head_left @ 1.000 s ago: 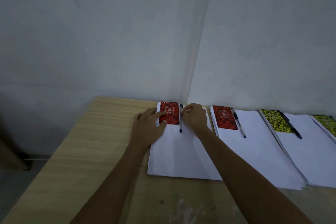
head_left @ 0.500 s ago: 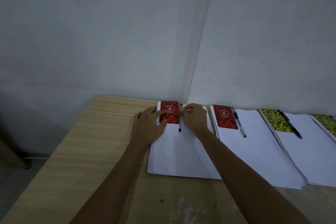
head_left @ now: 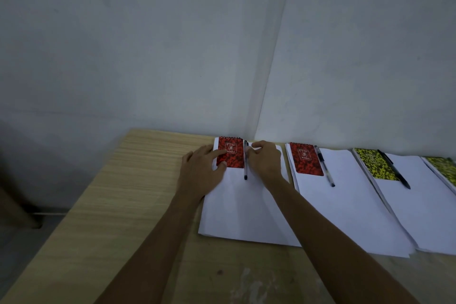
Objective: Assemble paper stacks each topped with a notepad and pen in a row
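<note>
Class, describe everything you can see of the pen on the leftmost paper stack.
The pen is slim, with a pale barrel, dark cap end and dark tip. It lies flat on the leftmost paper stack, against the red notepad's right edge, tip toward the viewer. The right hand pinches it near its far end.

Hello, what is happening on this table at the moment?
A person is laying out paper stacks in a row on a wooden table. On the leftmost stack, the left hand rests flat against a red notepad, and the right hand pinches the pen beside it. The stacks further right already carry notepads, and two show pens.
</note>
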